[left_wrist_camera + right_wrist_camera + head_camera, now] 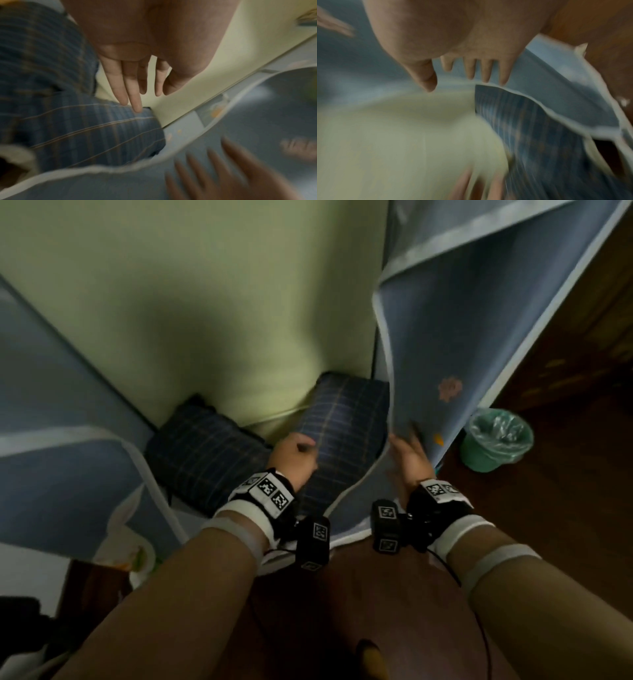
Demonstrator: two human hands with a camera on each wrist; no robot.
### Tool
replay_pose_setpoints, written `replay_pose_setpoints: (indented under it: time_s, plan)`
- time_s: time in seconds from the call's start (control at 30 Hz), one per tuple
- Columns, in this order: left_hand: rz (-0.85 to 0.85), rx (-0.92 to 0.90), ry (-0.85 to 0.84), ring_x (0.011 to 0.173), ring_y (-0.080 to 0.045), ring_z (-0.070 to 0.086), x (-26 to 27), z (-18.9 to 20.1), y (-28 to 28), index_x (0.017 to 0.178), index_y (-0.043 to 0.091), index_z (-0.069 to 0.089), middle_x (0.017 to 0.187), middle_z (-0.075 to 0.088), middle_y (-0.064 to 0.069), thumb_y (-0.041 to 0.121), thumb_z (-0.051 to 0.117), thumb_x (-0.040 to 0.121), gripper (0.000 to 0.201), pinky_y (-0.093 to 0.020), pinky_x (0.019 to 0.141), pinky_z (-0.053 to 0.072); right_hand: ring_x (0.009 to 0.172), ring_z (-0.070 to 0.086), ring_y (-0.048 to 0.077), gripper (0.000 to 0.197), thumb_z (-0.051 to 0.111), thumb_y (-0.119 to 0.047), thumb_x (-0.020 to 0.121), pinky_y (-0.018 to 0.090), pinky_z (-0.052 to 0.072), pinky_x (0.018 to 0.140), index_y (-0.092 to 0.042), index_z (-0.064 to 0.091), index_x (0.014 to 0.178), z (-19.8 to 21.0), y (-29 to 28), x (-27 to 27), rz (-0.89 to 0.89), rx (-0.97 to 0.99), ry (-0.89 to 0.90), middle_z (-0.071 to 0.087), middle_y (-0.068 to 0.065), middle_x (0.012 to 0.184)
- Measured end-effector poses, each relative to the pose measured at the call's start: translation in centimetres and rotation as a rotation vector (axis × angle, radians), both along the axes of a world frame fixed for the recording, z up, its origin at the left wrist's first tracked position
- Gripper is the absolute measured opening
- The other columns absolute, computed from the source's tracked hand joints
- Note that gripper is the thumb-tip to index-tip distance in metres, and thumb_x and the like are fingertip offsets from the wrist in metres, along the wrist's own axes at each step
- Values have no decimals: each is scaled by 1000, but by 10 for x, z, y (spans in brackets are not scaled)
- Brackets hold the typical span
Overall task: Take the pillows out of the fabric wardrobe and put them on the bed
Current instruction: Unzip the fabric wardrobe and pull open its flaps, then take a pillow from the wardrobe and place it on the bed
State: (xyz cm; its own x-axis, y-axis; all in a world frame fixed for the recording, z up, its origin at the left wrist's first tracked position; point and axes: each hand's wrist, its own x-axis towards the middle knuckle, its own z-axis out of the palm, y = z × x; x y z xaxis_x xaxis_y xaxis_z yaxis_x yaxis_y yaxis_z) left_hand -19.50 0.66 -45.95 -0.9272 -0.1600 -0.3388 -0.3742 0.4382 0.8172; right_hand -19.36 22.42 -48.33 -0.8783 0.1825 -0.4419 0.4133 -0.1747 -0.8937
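Two dark blue plaid pillows stand at the bottom of the open fabric wardrobe: one at the left (202, 453), one at the right (342, 422). My left hand (296, 455) is at the right pillow's left edge. In the left wrist view its fingers (135, 102) are straight and touch the top of that pillow (85, 135), beside pale green fabric (180, 101). My right hand (409, 455) presses flat against the wardrobe's right blue door flap (462, 337). The right wrist view, blurred, shows straight fingers (485, 73) on the flap's hem above the pillow (530, 128).
Pale green fabric (205, 302) hangs inside the wardrobe behind the pillows. The left door flap (61, 474) hangs folded outward. A green bin with a plastic liner (493, 443) stands on the dark wooden floor (565, 508) to the right of the wardrobe.
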Motion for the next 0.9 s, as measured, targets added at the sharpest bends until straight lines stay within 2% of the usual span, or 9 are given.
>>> replay_pose_setpoints:
  time_s: [0.1,0.23,0.33,0.4,0.47,0.63,0.73,0.8,0.9]
  plan:
    - [-27,1,29,83,-29,74,-10,19,14,85,31,59,80,68,-3,18,54,91,15,-38,72,58,133,52,31,65,58,-45,92,47,44,109,-30,44,153,-2,49,7,-87,55,-98,45,7,158]
    - [-72,-55,-25,91,-33,72,-36,-35,8,77,46,65,97,73,-13,31,56,75,17,-50,83,61,139,48,31,91,66,-65,65,51,38,116,-42,45,150,-25,57,6,-133,5,-153,46,3,158]
    - [-112,-123,-72,95,-38,70,-39,-56,7,92,31,68,105,72,-16,30,63,77,15,-48,88,59,148,40,30,87,66,-62,69,52,32,121,-45,43,150,-58,38,4,-138,-23,-147,36,-3,164]
    - [-111,-158,-74,105,-36,66,-41,-61,5,114,14,66,117,68,-16,24,69,85,31,-41,94,54,147,39,32,90,64,-63,68,50,32,122,-41,42,152,-90,26,6,-141,-6,-193,35,0,164]
    - [-99,-160,-106,117,-36,59,-51,-82,-9,127,10,58,132,59,-17,28,72,84,48,-39,99,48,148,39,32,96,62,-64,63,48,31,123,-38,42,153,-122,13,13,-162,10,-232,36,3,164]
    - [-98,-205,-268,137,-41,42,-86,-139,-55,150,27,29,154,35,-16,70,77,53,117,-54,111,40,142,41,22,64,62,-30,97,32,29,119,-27,37,156,-126,-41,22,-267,92,-300,45,2,153]
    - [-102,-180,-369,146,-36,32,-107,-159,-74,156,30,8,163,23,-9,81,77,35,148,-58,116,31,143,44,30,63,64,-21,98,32,36,111,-16,35,153,-147,-65,19,-296,149,-339,45,11,156]
    - [-71,-90,-373,145,-34,36,-113,-175,-79,157,27,9,162,28,-7,76,83,33,152,-56,118,31,137,51,32,54,65,-24,96,36,41,112,-18,45,146,-153,-80,19,-325,162,-389,53,10,148]
    - [-53,-40,-380,139,-34,45,-118,-190,-82,155,14,19,157,40,-11,51,92,51,132,-53,115,36,133,55,31,48,64,-29,97,43,42,116,-21,53,143,-159,-90,17,-324,165,-428,59,8,143]
